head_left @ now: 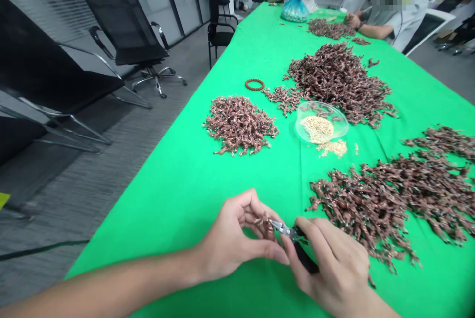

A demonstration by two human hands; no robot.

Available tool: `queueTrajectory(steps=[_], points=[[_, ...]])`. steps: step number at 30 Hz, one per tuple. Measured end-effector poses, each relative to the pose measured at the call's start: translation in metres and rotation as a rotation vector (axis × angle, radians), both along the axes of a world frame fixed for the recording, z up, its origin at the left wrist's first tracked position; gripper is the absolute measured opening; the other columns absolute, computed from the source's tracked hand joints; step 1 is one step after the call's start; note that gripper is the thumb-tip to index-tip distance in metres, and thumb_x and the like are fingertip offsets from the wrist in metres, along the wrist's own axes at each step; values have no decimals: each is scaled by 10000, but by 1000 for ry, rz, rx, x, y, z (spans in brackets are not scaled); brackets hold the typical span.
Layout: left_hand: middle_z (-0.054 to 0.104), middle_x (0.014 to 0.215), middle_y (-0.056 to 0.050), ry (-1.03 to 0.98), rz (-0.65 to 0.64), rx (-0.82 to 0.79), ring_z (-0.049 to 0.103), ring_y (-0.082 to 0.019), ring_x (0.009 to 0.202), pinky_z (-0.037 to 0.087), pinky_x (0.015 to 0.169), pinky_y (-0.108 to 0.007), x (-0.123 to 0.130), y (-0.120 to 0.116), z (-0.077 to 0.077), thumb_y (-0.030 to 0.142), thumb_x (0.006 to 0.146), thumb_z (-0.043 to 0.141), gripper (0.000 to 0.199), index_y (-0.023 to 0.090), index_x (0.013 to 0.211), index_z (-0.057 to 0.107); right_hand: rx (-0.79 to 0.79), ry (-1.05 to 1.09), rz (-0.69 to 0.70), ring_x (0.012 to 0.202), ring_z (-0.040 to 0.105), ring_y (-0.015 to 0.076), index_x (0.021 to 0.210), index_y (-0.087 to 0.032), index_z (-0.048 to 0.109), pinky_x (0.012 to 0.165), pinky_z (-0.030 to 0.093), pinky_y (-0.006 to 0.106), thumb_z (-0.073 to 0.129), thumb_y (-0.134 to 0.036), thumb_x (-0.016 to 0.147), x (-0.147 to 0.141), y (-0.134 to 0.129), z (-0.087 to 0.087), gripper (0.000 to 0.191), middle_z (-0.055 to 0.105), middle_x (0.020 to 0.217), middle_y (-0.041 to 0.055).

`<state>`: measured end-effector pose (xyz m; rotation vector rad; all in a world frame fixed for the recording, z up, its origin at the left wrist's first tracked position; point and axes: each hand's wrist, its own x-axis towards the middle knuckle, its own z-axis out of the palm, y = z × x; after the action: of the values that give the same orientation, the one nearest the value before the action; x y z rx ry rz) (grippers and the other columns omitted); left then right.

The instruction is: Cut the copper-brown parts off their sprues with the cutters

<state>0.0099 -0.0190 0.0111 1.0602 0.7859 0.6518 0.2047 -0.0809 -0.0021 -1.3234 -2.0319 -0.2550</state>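
Observation:
My left hand point(232, 241) pinches a small brown figure point(267, 228) between its fingers, low over the green cloth. Closed around the black handles of small pliers point(285, 230) is my right hand point(334, 263). The silver jaws of the pliers meet the figure at its right side; whether they grip it I cannot tell. Right of my right hand spreads a heap of similar brown figures point(363, 204). A rounder pile of figures point(239, 125) lies beyond my left hand. The held figure's details are partly hidden by my fingers.
A clear plastic bowl point(343, 119) holds tiny pale golden pieces, and more pieces point(334, 148) are spilled beside it. Behind it rises a large brown pile point(337, 80). A beaded ring point(254, 84) lies nearby. Two people sit at the far end, near a blue bag point(294, 10).

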Motion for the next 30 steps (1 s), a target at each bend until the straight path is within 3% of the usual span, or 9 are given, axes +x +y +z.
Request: queueTrajectory(steps=[6, 13, 22, 30], points=[[767, 989, -80, 40, 39, -40, 703, -156, 790, 542, 736, -289, 1, 5, 1, 233, 634, 924, 474, 167, 860, 513, 8, 45, 0, 691, 629, 187, 1041, -71, 645, 605, 495, 304, 713, -253, 858, 3, 3, -2, 267, 671, 814, 108], [758, 893, -44, 85, 56, -13, 674, -125, 763, 517, 738, -251, 0, 15, -5, 245, 682, 901, 386, 147, 960, 652, 58, 75, -29, 753, 634, 182, 1030, -56, 663, 687, 514, 295, 716, -240, 861, 9, 5, 1, 256, 687, 862, 121], [756, 980, -73, 29, 16, 55, 701, -168, 913, 523, 864, -306, -1, 17, -2, 230, 833, 782, 292, 156, 1048, 598, 43, 110, -31, 792, 644, 175, 1059, -76, 661, 724, 523, 288, 732, -240, 847, 14, 5, 0, 277, 693, 907, 112], [755, 1003, -82, 21, -12, 57, 691, -161, 908, 508, 859, -302, -1, 18, 0, 236, 875, 734, 295, 166, 1088, 543, 25, 118, -11, 760, 641, 179, 1069, -90, 636, 681, 530, 292, 720, -211, 838, 17, 8, 5, 275, 682, 878, 109]])
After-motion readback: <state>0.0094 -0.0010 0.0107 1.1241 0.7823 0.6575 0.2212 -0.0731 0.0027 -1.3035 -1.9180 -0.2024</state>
